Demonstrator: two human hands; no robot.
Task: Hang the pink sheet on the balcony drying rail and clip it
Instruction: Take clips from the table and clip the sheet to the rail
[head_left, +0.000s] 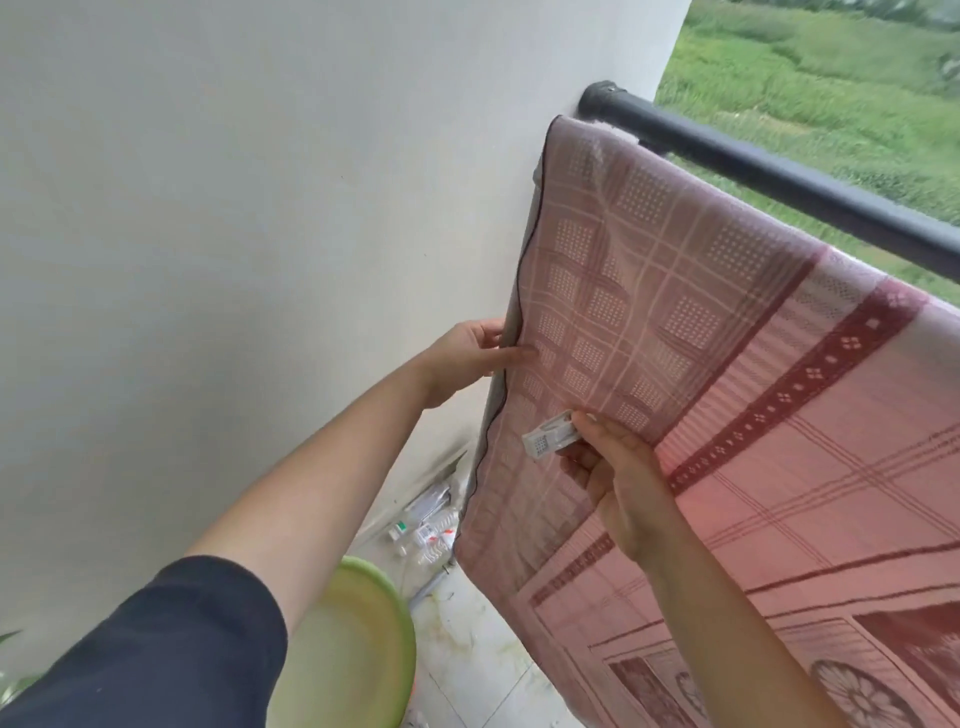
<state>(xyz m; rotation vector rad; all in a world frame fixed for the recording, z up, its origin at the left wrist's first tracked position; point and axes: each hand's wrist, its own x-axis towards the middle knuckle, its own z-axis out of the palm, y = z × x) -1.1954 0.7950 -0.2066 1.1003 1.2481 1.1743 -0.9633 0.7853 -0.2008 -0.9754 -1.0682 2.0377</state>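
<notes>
The pink sheet (701, 322), checked with dark red bands, hangs draped over the black balcony drying rail (769, 171), which runs from the wall toward the right. My left hand (467, 358) pinches the sheet's left hem, thumb on the front and fingers behind. My right hand (618, 478) is lower, in front of the sheet, and holds a white clip (550, 440) against the cloth. Whether the clip bites the fabric I cannot tell.
A white wall (260, 208) stands close on the left. A green basin (358, 649) sits on the tiled floor below my left arm. Small bottles and litter (426, 530) lie at the wall's foot. Grass (831, 67) shows beyond the rail.
</notes>
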